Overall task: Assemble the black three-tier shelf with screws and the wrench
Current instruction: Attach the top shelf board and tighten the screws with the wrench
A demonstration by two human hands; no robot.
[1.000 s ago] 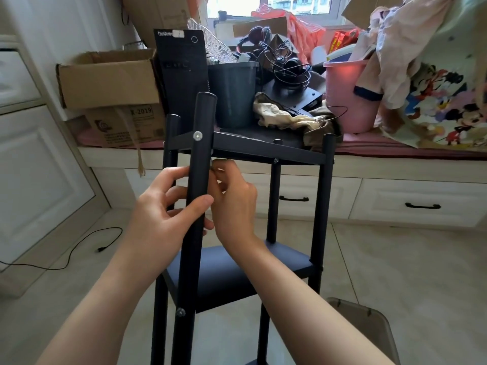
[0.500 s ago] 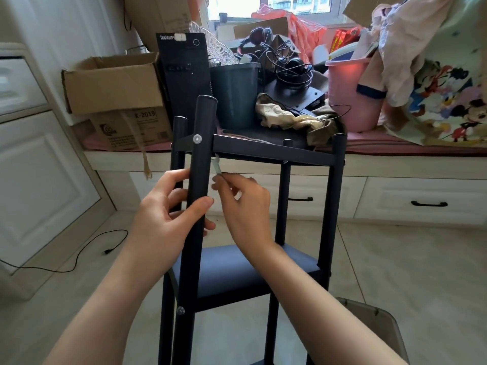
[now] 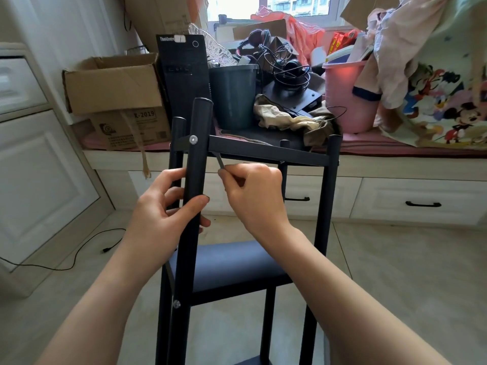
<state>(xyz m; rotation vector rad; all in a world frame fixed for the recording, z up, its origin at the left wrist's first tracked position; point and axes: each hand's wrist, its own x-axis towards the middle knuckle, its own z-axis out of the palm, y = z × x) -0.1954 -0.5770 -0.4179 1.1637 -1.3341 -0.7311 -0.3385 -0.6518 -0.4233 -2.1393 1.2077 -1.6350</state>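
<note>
Black shelf (image 3: pixel 266 151) stands upright on the tiled floor (image 3: pixel 395 272), right in front of the person, w/ the window seat (image 3: pixel 395 151) just behind it; top tier and a middle tier (image 3: pixel 226 264) are fitted between the posts. Left hand (image 3: pixel 163 206) grips the near front post (image 3: pixel 195 180) below the top tier; fingers curled round the back, thumb across the front. A silver screw (image 3: pixel 193 139) sits in that post at top-tier level; a 2nd screw (image 3: pixel 176 303) shows lower down at the middle tier. Right hand (image 3: pixel 253 191) is just right of the post, under the top tier's front rail; its grip is closed, fingers curled, pinching a thin wrench (image 3: pixel 220 162) whose free end angles up-left to the underside of the rail near the post; whether the tip sits on a screw, can't tell. Window seat behind carries a cardboard box (image 3: pixel 113 83), a black PC tower (image 3: pixel 183 72), a dark bin (image 3: pixel 233 96), tangled headphones (image 3: pixel 287 67), a pink bucket (image 3: pixel 342 96), a cartoon-print cloth (image 3: pixel 448 101). A black cable (image 3: pixel 87 246) lies on the floor at left.
</note>
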